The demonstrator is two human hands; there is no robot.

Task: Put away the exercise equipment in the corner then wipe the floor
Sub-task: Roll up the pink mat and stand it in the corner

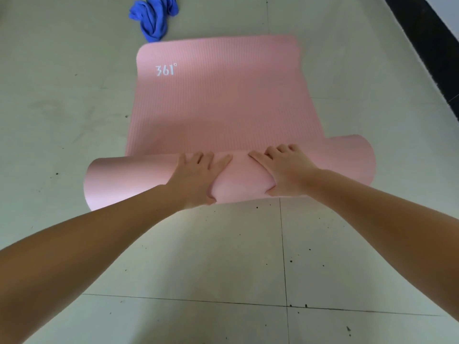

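A pink exercise mat (218, 100) marked "361°" lies on the pale tiled floor, its near end rolled into a thick roll across the frame. My left hand (198, 177) grips the middle of the roll, fingers on top and thumb under its near side. Just to the right, my right hand (280, 170) holds the roll the same way. A crumpled blue cloth (154, 16) lies on the floor past the mat's far left corner.
The tiled floor (223, 256) in front of me is speckled with dark specks. A dark baseboard strip (432, 53) runs diagonally along the right side. Faint smudges mark the tiles left of the mat.
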